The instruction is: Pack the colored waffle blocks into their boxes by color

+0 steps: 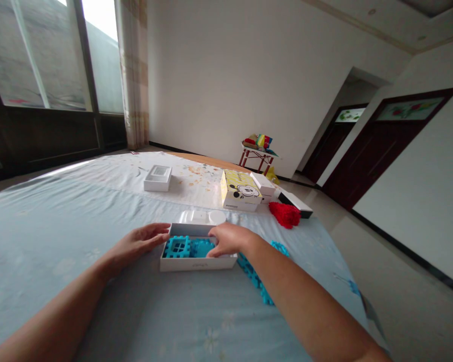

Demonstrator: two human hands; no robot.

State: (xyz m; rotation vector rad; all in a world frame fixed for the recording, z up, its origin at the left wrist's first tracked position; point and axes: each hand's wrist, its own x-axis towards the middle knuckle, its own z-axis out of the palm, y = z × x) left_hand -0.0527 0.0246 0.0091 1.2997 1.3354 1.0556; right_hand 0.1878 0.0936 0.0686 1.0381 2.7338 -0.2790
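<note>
An open white box [198,265] sits on the cloth in front of me, holding blue plastic interlocking blocks; one, a window block [178,247], lies at its left end. My left hand [141,242] rests beside the box with fingers stretched out, their tips at its left wall. Over the right end of the box, my right hand [226,239] has its thumb and fingers on a blue block [203,248], part of which they hide. More blue blocks [252,271] lie in a row on the table to the right, partly covered by my right forearm.
Behind the box lies a clear plastic tray with a white round item [216,217]. Farther back are a small white box [158,179], a yellow cartoon box [241,191], white boxes [263,186], a red fluffy item [285,215] and a black-and-white box [296,202]. The table edge curves away right.
</note>
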